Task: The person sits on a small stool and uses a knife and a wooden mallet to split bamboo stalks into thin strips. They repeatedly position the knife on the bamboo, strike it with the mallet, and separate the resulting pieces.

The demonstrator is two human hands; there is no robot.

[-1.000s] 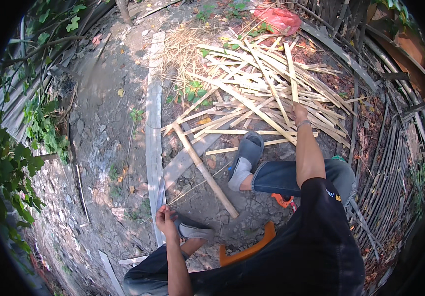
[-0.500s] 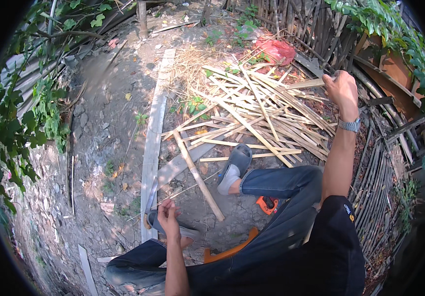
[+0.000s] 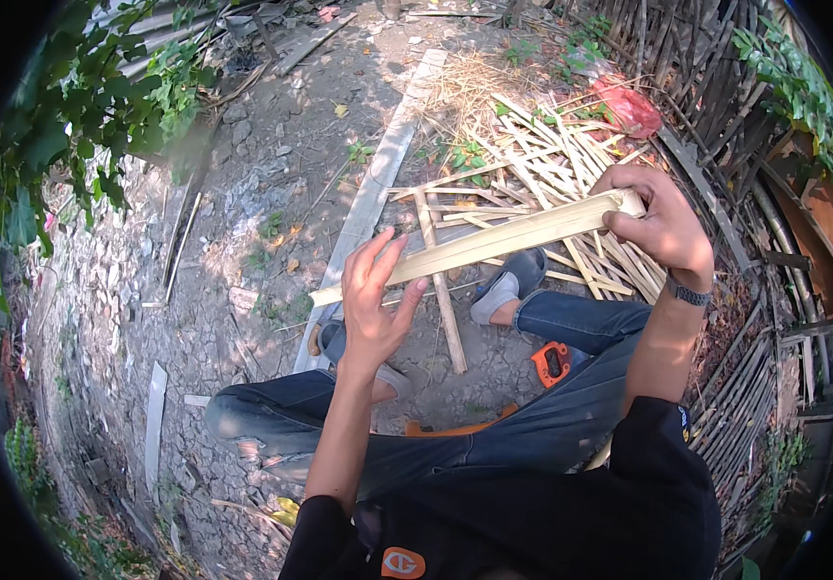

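My right hand [image 3: 663, 217] grips one end of a pale split bamboo strip [image 3: 503, 239], thumb on the near side and fingers curled over the top. The strip lies across in front of me above my knees, its far end pointing left and slightly lower. By that left part is my left hand [image 3: 376, 304], its fingers and thumb spread apart. The fingers overlap the strip; whether they press on it I cannot tell. Beyond the strip lies a loose pile of similar bamboo strips [image 3: 532, 159], partly hidden by my right hand.
A long flat board [image 3: 378, 184] runs along the ground left of the pile. A round stick [image 3: 450, 329] lies between my feet. Beside my right leg is an orange tape measure [image 3: 552, 363]. A red plastic bag [image 3: 627, 106] rests near the stick fence [image 3: 697, 68].
My right hand has brought a strip from the pile's right side toward me, and it now spans to my left hand. My left hand has risen and opened. The view has shifted left.
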